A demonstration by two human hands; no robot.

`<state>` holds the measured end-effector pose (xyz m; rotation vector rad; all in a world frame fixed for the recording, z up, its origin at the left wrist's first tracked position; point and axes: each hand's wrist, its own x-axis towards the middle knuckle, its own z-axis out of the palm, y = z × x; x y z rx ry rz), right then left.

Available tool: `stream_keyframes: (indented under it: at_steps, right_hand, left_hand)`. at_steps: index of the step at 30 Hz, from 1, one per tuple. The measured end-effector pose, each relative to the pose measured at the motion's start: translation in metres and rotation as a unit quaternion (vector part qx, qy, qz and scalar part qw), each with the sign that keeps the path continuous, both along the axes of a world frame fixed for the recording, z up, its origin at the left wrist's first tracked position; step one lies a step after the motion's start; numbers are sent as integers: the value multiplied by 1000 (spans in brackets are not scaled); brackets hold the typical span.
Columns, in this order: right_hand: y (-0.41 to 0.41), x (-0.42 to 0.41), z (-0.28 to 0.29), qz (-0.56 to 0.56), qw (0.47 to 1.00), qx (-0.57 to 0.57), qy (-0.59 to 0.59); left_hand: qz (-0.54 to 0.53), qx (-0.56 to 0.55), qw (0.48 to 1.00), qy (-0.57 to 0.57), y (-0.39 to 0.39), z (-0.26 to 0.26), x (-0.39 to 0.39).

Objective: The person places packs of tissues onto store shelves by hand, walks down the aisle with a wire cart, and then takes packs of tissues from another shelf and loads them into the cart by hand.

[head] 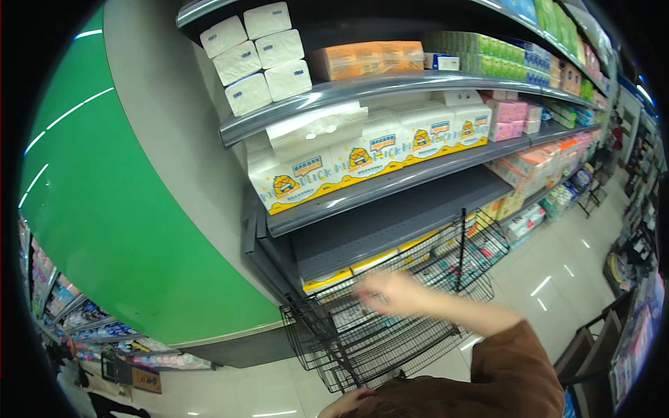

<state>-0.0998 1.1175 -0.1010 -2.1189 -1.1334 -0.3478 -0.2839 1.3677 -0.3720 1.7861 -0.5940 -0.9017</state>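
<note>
Blurred by motion, my right hand (pixel 384 293) hangs over a black wire shopping cart (pixel 397 334); whether its fingers hold anything cannot be told. Low in the picture, my left hand (pixel 349 402) shows partly at the cart's near end, its fingers largely hidden. Packages lie in the wire cart, some with pink and teal print. Beyond it, large white and yellow tissue packs with a duck print (pixel 360 157) line a grey shelf. White wrapped tissue packs (pixel 261 57) are stacked on the shelf above, beside an orange tissue bundle (pixel 371 58).
A lower grey shelf (pixel 397 224) runs behind the cart, with yellow-edged packs beneath it. On the left stands a green and grey wall panel (pixel 172 235). Tiled floor (pixel 543 282) extends along the aisle at right, with more stocked shelves and dark racks (pixel 593 345) beside it.
</note>
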Motion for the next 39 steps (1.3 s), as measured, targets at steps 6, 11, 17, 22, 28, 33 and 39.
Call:
stream_keyframes:
  at_steps: [6, 11, 17, 22, 28, 33, 39]
  right_hand:
    - [-36, -235, -232, -154, 825, -31, 542]
    - [-51, -309, -197, -174, 761, -93, 619]
    - [-90, -377, -219, -146, 729, 71, 665]
    - [-106, -410, -197, -189, 725, 57, 660]
    - [-158, -448, -189, -208, 754, 67, 619]
    - [-223, -476, -230, -202, 762, 91, 608]
    - [-296, -500, -267, -200, 765, 95, 605]
  left_hand:
    - [67, -16, 977, 203, 39, -56, -54]
    - [-83, 22, 965, 247, 50, -45, -52]
    - [-318, 60, 925, 197, 1, -7, -13]
    - [-469, 80, 875, -91, -84, 61, -17]
    - [-505, 64, 855, -95, -161, 62, -34]
    - [-493, 5, 861, -123, -219, 26, -54]
    - [-517, 111, 845, -81, -315, 57, -72]
